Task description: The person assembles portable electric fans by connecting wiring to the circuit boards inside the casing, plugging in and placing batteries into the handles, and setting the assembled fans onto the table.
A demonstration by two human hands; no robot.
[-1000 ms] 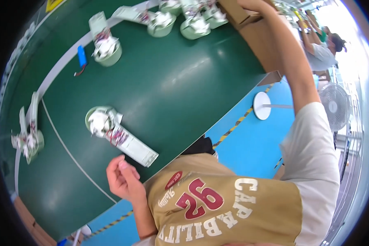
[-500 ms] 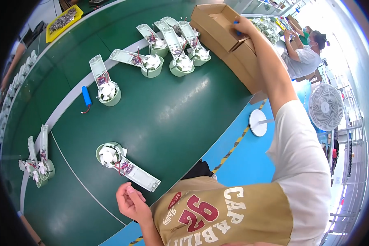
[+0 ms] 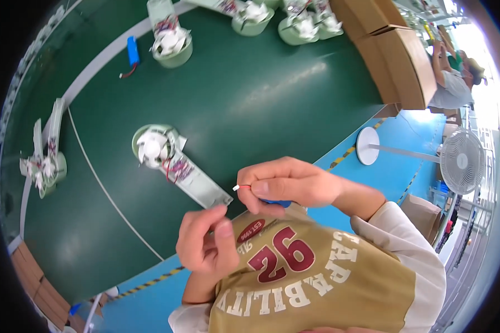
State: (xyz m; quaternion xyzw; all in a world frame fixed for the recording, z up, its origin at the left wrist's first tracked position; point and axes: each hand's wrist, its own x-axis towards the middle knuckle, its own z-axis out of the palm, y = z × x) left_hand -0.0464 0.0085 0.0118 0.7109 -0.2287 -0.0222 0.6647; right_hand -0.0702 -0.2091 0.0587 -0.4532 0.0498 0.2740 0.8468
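Holding a blue battery (image 3: 278,203) in right fingers (image 3: 273,188)

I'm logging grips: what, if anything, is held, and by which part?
The right hand holds a blue battery by its body, red lead sticking out; the left hand holds nothing visible.

Bright light floods the scene, and the far right is washed out to white. Pale glare streaks the green tabletop (image 3: 233,127). Far fan units (image 3: 298,29) look smeared; dark fisheye borders enclose bent edges.
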